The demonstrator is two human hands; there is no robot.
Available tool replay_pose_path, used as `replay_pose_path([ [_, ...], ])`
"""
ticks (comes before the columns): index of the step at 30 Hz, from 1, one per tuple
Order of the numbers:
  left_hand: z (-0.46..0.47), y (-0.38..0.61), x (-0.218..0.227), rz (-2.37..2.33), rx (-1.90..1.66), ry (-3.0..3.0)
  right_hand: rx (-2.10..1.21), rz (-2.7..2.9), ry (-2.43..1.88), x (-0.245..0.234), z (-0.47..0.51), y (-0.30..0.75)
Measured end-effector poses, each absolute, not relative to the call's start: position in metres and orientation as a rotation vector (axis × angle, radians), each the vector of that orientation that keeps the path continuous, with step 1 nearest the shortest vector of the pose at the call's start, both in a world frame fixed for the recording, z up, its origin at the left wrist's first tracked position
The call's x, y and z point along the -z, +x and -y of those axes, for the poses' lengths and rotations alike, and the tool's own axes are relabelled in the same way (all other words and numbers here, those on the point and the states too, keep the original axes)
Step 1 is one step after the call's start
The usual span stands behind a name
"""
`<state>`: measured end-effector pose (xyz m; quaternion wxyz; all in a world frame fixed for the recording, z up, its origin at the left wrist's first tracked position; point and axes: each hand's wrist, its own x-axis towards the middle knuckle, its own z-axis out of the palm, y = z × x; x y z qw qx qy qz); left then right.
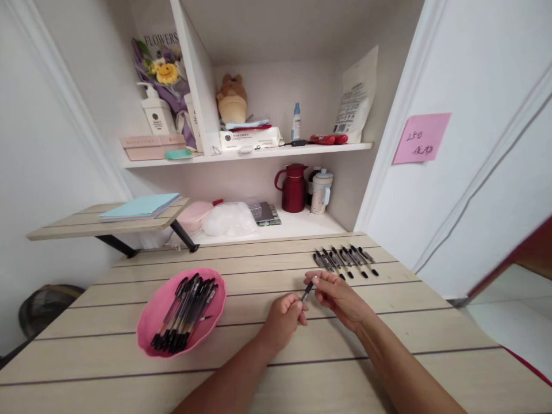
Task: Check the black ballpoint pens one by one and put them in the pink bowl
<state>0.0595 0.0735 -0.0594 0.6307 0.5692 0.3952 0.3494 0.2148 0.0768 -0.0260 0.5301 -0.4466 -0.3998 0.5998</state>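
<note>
A dark pen [307, 290] is held between my two hands above the middle of the table. My left hand [284, 317] is closed round its lower end. The fingertips of my right hand [335, 294] pinch its upper end. To the left stands a pink scalloped bowl [144, 322] with a heap of black pens [187, 310] in it. Beyond my right hand lie several black pens and loose pen parts [345, 261], set out in a slanting row on the table.
The slatted table [241, 379] meets a white shelf unit [302, 150] at its back. A raised wooden stand [86, 221] bears blue paper [140, 207] at the left. A red jug [294, 190] and a pale cup [321, 192] stand on the lower shelf. A pink note [421, 138] is stuck on the right.
</note>
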Motion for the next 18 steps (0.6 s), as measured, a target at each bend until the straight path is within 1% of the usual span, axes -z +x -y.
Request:
replay_pose_path([
  [7,-0.0748,0.0592,0.0606,-0.913,-0.797,1.306,-1.410,0.882,-1.083,0.0294,-0.0783,0.2143],
  [11,-0.0745,0.0593,0.0614,-0.899,-0.803,1.304,-1.464,0.864,-0.985,0.0288,-0.0784,0.2161],
  [15,-0.0748,0.0591,0.0611,-0.898,-0.809,1.295,-1.423,0.834,-1.050,0.0296,-0.0795,0.2166],
  [18,-0.0746,0.0588,0.0605,-0.899,-0.803,1.291,-1.451,0.861,-1.047,0.0305,-0.0800,0.2177],
])
